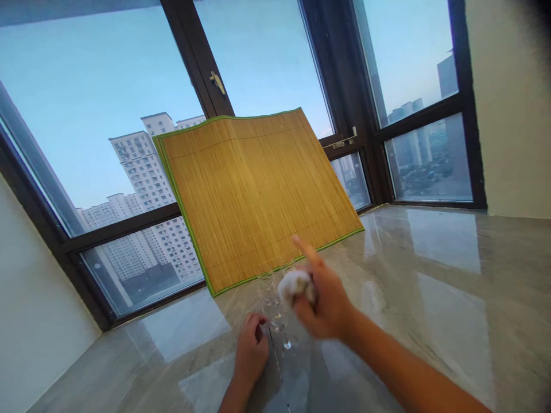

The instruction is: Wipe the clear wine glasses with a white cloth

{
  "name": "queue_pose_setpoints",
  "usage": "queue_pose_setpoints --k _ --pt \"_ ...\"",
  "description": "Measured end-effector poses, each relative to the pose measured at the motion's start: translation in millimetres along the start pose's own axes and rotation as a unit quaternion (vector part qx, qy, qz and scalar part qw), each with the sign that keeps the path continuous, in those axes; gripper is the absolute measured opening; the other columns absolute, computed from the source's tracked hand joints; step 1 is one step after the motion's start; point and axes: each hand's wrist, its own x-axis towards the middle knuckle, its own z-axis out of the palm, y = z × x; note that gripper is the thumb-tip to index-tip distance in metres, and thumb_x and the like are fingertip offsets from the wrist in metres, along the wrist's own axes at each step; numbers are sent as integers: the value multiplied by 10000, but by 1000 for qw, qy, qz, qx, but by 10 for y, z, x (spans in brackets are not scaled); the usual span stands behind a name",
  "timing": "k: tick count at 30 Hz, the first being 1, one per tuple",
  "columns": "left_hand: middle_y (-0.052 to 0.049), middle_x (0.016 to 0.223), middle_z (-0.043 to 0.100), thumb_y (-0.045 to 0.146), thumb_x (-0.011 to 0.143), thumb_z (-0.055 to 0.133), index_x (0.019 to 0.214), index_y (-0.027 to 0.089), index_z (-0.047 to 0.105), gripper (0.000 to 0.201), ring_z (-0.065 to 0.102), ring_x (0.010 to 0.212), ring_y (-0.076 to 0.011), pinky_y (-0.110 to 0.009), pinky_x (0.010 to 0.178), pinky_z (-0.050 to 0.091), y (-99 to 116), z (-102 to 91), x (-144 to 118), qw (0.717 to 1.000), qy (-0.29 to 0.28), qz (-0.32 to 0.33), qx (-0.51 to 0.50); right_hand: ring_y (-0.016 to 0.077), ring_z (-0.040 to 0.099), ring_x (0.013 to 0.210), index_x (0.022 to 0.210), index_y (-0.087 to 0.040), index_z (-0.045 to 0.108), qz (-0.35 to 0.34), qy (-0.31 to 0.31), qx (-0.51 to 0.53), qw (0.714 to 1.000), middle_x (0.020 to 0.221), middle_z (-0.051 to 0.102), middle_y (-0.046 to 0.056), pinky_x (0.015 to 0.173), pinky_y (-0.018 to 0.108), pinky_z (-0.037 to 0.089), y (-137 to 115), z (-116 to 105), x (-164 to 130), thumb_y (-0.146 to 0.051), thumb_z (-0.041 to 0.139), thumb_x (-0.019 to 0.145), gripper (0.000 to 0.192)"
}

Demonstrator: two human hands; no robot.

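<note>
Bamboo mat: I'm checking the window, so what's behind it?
Behind the mat stand the dark window frame and glass, with towers outside. The lower frame and pane there are covered.

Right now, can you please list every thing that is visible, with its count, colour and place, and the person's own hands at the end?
bamboo mat: one, yellow-brown with green edging, standing tilted against the window, its lower edge on the marble sill.
wine glass: one, clear, hard to make out, on the sill between the two hands.
cloth: one, white, bunched up at the top of the glass.
marble sill: one, grey-beige and glossy, across the lower half.
window frame: one, dark brown, with two brass handles, along the back.
tower blocks: several, pale, outside the glass.
left hand: one, at the lower stem of the glass.
right hand: one, blurred, gripping the cloth.
</note>
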Motion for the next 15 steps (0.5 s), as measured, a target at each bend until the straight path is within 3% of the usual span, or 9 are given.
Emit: queue_pose_setpoints --k 2,5,7,10,15 --pt "-47 971 629 52 626 438 960 217 681 445 603 900 -187 -306 850 484 9 -2 -15 999 -24 29 -2 148 488 523 1538 -145 198 128 28 -54 990 659 558 -41 537 270 404 424 -34 59 -208 488 753 838" --pt "-61 1199 605 8 599 423 1087 222 693 598 557 1162 -199 -348 1056 405 -4 5 -23 998 -49 42 -10 208 590 715 1516 -113 273 287 62 -151 944 838 656 50 694 316 445 1078 -34 -71 -235 480 781 773" --pt "-55 1334 559 -7 587 427 1169 231 683 679 488 1289 -203 -362 1135 336 -27 21 -24 996 -79 36 -7 253 621 836 1490 -87 326 358 35 -194 913 971 675 114 765 337 441 1407 5 -258 -255 483 793 735" --pt "-41 1444 505 -7 612 433 1259 252 653 732 435 1359 -208 -369 1172 290 -66 53 -20 991 -129 36 9 270 638 789 1499 -79 308 427 -8 -239 872 869 685 113 714 334 417 1672 90 -495 -280 464 847 701" --pt "6 1464 515 33 748 387 1358 324 574 701 411 1382 -206 -419 1182 259 -97 94 12 986 -154 54 41 271 650 810 1487 -77 332 410 -14 -263 873 886 694 122 711 323 406 1774 171 -563 -289 460 864 670"
